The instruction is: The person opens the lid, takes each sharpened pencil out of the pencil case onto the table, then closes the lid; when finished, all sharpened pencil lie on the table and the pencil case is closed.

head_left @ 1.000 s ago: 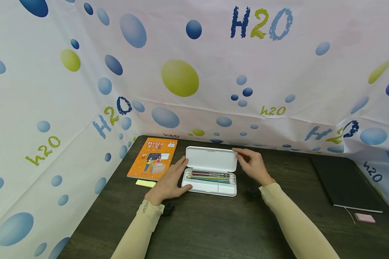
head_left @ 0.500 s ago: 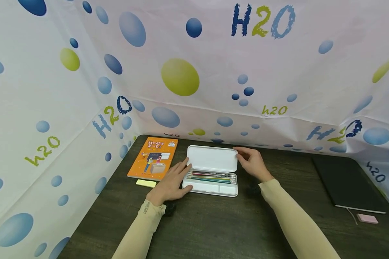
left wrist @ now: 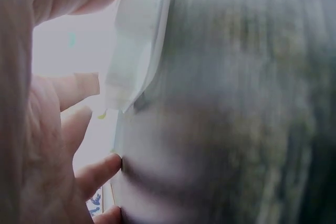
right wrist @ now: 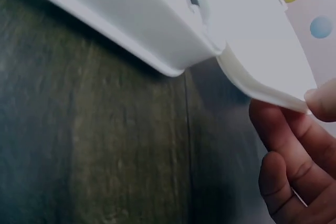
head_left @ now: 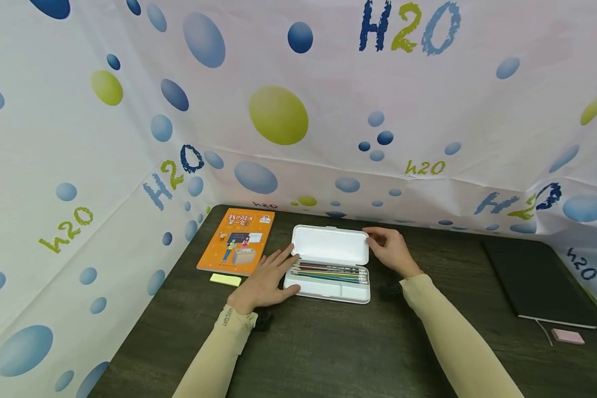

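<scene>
A white pencil case (head_left: 318,288) lies with its lid (head_left: 330,245) raised on the dark table. Several pencils (head_left: 328,272) sit side by side in its back compartment. My left hand (head_left: 265,283) is spread along the case's left side, its thumb at the front left corner and a fingertip by the lid's left edge; in the left wrist view its fingers are nearly straight. With thumb inside and fingers behind, my right hand (head_left: 393,251) pinches the lid's right edge, as the right wrist view shows at the lid corner (right wrist: 273,90).
An orange book (head_left: 236,241) lies at the back left, a yellow strip-like item (head_left: 225,279) before it. On the right are a black notebook (head_left: 539,282) with a ribbon and a pink eraser (head_left: 568,336). Printed cloth walls (head_left: 328,110) border the table's back and left.
The head view has shifted slightly. Both hands keep their places on the pencil case, which appears a little further right in the picture. The lid stays raised.
</scene>
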